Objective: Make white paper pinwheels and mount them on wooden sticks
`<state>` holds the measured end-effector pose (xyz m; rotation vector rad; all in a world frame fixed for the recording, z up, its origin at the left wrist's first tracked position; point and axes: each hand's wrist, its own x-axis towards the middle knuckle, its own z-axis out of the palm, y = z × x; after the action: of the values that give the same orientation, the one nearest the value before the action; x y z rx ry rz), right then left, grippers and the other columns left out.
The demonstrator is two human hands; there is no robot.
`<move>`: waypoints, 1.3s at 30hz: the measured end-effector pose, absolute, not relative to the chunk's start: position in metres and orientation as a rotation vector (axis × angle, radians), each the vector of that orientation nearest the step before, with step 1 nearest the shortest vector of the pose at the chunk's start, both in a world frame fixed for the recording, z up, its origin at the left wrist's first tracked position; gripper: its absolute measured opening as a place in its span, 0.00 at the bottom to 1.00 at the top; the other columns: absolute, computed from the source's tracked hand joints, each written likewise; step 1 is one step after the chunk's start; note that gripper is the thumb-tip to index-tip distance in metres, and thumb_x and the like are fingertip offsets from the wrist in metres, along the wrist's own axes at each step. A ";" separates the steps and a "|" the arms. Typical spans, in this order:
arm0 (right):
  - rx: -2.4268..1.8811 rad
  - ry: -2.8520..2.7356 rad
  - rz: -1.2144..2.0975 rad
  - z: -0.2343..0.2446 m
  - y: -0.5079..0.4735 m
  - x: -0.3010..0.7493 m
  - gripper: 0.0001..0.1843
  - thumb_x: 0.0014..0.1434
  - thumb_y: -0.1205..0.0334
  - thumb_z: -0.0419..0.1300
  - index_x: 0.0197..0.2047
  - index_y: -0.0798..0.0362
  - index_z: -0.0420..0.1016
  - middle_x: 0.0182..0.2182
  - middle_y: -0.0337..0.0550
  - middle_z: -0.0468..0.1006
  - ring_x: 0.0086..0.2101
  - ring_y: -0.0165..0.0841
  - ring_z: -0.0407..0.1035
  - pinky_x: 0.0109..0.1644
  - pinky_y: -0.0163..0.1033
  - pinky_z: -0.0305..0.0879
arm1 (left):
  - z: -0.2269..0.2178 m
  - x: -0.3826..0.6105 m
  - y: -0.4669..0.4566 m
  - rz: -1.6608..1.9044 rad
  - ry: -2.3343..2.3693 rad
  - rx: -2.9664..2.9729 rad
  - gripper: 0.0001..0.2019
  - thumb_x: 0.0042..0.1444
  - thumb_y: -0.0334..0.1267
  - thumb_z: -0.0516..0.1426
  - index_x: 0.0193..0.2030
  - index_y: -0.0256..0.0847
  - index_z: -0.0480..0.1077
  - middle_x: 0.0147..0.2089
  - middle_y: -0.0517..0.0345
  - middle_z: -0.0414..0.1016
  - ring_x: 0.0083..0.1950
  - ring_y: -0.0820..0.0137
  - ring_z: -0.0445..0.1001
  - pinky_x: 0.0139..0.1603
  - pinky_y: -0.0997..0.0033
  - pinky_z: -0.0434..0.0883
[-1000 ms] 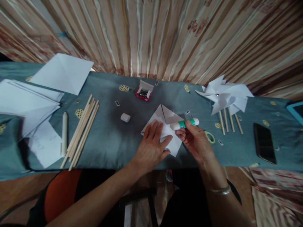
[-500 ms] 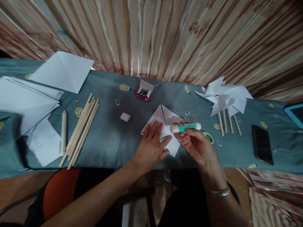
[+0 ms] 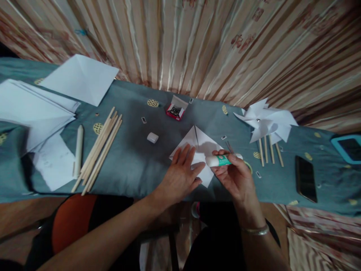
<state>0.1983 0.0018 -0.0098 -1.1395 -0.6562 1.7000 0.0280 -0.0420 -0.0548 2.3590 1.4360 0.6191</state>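
Two hands low in the head view, over a grey-blue table point(image 3: 135, 165). Left hand point(image 3: 180, 175) open, palm down, fingers spread, pressing flat on a folded white paper square point(image 3: 201, 145) at mid-table. Right hand point(image 3: 237, 177) at 3 o'clock of the left, closed around a white and green glue stick point(image 3: 221, 160), held level, white end pointing to 9 o'clock just over the paper's right flap; touching it or not, cannot tell. Metal bangle point(image 3: 255, 230) on the right wrist. Just beyond the right hand at 3 o'clock, a yellowish tape ring point(image 3: 248, 165), half hidden.

At 10 o'clock of the paper, a small white block point(image 3: 152, 137); at 11 o'clock, an open red box point(image 3: 175, 110) of small metal pieces. Farther out at 9 o'clock, a bundle of wooden sticks point(image 3: 100, 152) lying slantwise, a white rod point(image 3: 79, 148) just beside it, then stacked white sheets point(image 3: 31, 113) at the table's left end and one creased sheet point(image 3: 81, 79) at 11 o'clock.

At 2 o'clock of the right hand, white paper pinwheels point(image 3: 266, 120) on sticks. At 3 o'clock, well apart, a dark phone point(image 3: 305, 178) lying flat, and a blue-framed tablet point(image 3: 348, 148) at the frame edge. Striped curtain point(image 3: 197, 45) behind the table at 12 o'clock.
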 end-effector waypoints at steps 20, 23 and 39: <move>-1.118 -0.728 1.749 -0.006 -0.003 0.197 0.14 0.38 0.70 0.65 0.30 0.45 0.76 0.39 0.34 0.80 0.37 0.30 0.73 0.47 0.38 0.69 | -0.053 0.028 -0.043 0.658 1.410 2.308 0.22 0.55 0.41 0.62 0.56 0.42 0.69 0.70 0.40 0.53 0.73 0.42 0.46 0.67 0.36 0.52; -1.116 -0.721 1.747 -0.005 -0.003 0.197 0.15 0.38 0.71 0.66 0.31 0.44 0.76 0.39 0.33 0.80 0.39 0.31 0.73 0.47 0.38 0.69 | -0.053 0.028 -0.043 0.670 1.405 2.309 0.23 0.55 0.41 0.62 0.57 0.42 0.68 0.71 0.41 0.52 0.73 0.43 0.45 0.67 0.35 0.52; -1.493 -1.304 0.908 -0.028 0.010 0.204 0.13 0.50 0.52 0.69 0.33 0.53 0.78 0.28 0.38 0.79 0.28 0.31 0.71 0.36 0.40 0.69 | -0.054 0.028 -0.043 0.672 1.399 2.326 0.21 0.57 0.41 0.60 0.57 0.41 0.69 0.70 0.39 0.55 0.72 0.43 0.46 0.67 0.35 0.51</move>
<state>0.2044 0.0095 -0.0284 -1.4931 -1.3039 0.9075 0.0278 -0.0432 -0.0540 2.3265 1.3989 0.6721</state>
